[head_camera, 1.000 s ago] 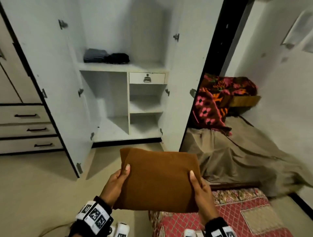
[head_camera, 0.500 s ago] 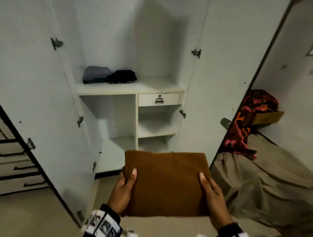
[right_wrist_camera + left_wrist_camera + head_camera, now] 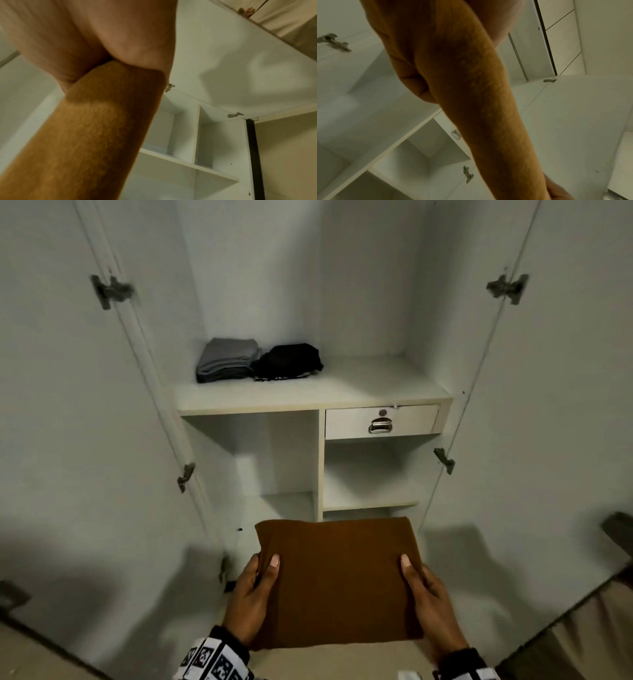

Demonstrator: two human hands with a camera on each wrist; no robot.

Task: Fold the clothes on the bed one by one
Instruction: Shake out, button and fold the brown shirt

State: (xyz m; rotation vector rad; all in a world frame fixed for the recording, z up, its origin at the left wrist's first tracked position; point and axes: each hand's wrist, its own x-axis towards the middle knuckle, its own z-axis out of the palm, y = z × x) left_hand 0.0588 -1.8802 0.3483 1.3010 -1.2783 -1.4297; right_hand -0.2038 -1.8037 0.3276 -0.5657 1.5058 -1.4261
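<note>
A folded rust-brown cloth garment (image 3: 337,583), squared into a flat, thick rectangle, was held level in front of an open white wardrobe (image 3: 308,398), below its upper shelf and clear of every surface. It was gripped at its two short sides: the left hand (image 3: 251,601) at the left edge and the right hand (image 3: 430,602) at the right, each thumb laid on top and the fingers curled out of sight beneath.

The bundle was judged light, soft and without stiffness of its own; the layers would likely sag or slide apart if it were held by one edge or one corner only. A hold at both sides, with support from under it, was judged the safest, and the fabric looked matt and not slippery.

A folded grey garment (image 3: 226,361) and a folded black garment (image 3: 287,361), touching side by side on the shelf, were shown only in the head view. In the wrist views the thick rounded folded edge of the cloth, pressed against the palm, was shown from below, which was hidden in the head view.
</note>
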